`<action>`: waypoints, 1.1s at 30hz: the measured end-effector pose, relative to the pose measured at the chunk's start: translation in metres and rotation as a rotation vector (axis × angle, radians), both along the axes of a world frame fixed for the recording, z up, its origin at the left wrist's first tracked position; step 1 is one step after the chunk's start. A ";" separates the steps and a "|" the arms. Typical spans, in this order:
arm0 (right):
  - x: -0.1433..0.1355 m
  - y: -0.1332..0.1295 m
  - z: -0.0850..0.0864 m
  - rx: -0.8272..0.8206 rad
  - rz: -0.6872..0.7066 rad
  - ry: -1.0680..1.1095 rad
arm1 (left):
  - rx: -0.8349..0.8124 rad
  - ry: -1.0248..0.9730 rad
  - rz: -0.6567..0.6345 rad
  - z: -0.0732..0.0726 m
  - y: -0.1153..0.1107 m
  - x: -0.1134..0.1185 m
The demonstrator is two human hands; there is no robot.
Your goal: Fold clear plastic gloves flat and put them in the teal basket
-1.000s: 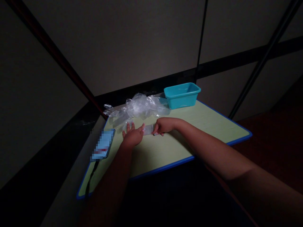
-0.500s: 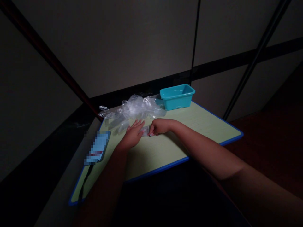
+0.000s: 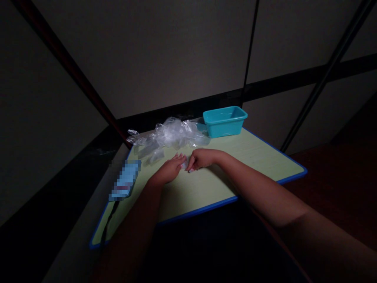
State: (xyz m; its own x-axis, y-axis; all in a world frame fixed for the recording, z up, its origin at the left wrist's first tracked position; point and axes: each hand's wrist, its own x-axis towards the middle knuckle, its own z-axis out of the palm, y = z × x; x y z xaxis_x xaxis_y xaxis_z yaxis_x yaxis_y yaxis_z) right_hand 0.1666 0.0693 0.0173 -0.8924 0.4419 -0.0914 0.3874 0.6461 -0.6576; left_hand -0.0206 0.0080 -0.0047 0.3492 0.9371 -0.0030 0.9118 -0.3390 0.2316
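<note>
My left hand lies palm down on the table, fingers stretched out, its fingertips over a small piece of clear plastic. It looks like a little bag, though most of it is covered. At its right side my right hand is closed in a pinch, with thumb and forefinger down at the plastic's edge. Behind both hands spreads a loose heap of clear plastic bags, crumpled and shiny. A single flat bag lies at the near side of that heap.
A turquoise plastic tub stands at the table's back edge. On the left lies a phone, its screen blurred out, with a dark strap trailing from it. The pale yellow table has a blue rim. Panelled walls rise behind.
My left hand's fingers have drawn together and slid slightly right, closer to my right hand, covering more of the plastic. My right hand keeps its pinch. The whole view has shifted a little.
</note>
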 end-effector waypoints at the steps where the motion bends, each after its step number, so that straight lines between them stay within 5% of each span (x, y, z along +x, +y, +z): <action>1: 0.000 0.000 0.000 0.015 -0.007 -0.005 | 0.005 -0.005 0.004 0.000 0.000 0.000; 12: 0.006 0.002 0.009 0.136 -0.130 -0.054 | 0.043 -0.080 0.085 0.003 -0.004 0.001; 23: 0.007 -0.003 0.013 0.343 -0.134 0.065 | -0.011 0.085 0.133 0.004 -0.003 -0.003; 33: -0.007 -0.028 -0.001 0.279 -0.048 -0.376 | -0.104 0.120 0.183 0.001 -0.002 -0.008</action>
State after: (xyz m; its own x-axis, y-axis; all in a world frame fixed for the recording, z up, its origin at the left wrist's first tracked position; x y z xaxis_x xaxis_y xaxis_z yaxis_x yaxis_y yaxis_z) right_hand 0.1599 0.0417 0.0165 -0.7977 0.5358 -0.2767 0.5996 0.7535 -0.2695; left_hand -0.0283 0.0056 -0.0040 0.1653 0.9771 -0.1339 0.9789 -0.1460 0.1433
